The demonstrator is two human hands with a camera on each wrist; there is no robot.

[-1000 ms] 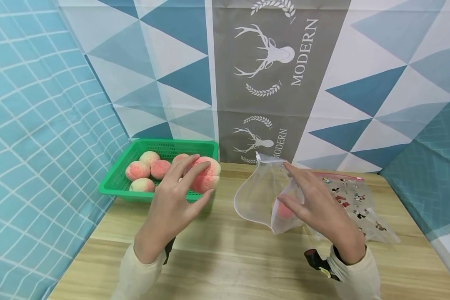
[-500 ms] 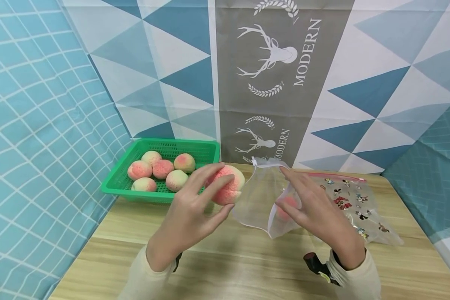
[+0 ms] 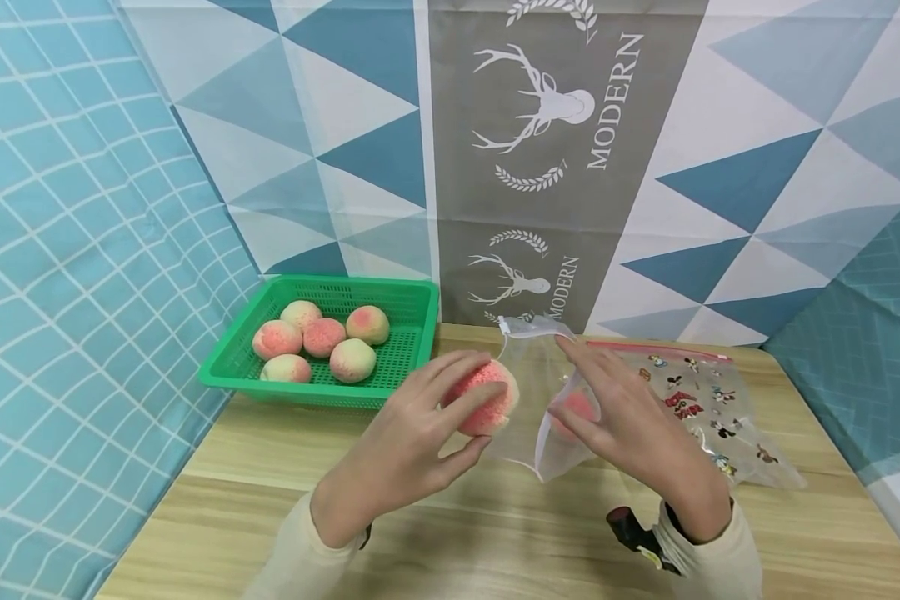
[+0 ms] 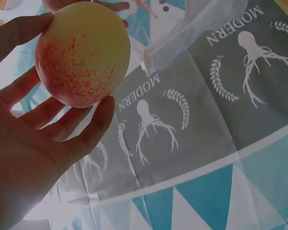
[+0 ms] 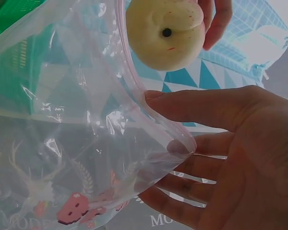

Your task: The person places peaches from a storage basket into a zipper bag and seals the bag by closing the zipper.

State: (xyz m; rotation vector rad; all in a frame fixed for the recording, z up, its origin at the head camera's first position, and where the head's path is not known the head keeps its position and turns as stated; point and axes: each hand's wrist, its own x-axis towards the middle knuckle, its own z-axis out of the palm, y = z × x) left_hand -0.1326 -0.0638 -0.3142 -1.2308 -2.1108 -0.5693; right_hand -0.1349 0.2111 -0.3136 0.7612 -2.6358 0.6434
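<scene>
In the head view, my left hand (image 3: 420, 437) grips a pink-and-cream peach (image 3: 487, 400) between thumb and fingers, held up beside the mouth of a clear zip bag (image 3: 525, 383). The left wrist view shows fingertips spread round the peach (image 4: 84, 55). My right hand (image 3: 633, 408) pinches the bag's edge and keeps its mouth apart. Seen from the right wrist, the thumb lies on the zip edge of the bag (image 5: 62, 120), and the peach (image 5: 165, 36) is just outside the opening. A round pink shape (image 3: 576, 414) shows through the bag's wall.
A green basket (image 3: 408, 287) with several peaches (image 3: 352, 360) stands at the back left. On the right, a second clear zip bag (image 3: 708, 400) with cartoon prints and a red zip lies flat on the wooden table (image 3: 450, 533). Patterned cloth (image 3: 375, 108) rises behind.
My left hand has carried the peach from over the basket's right end rightwards and nearer, to the bag's mouth. The right hand keeps its hold on the bag with little movement.
</scene>
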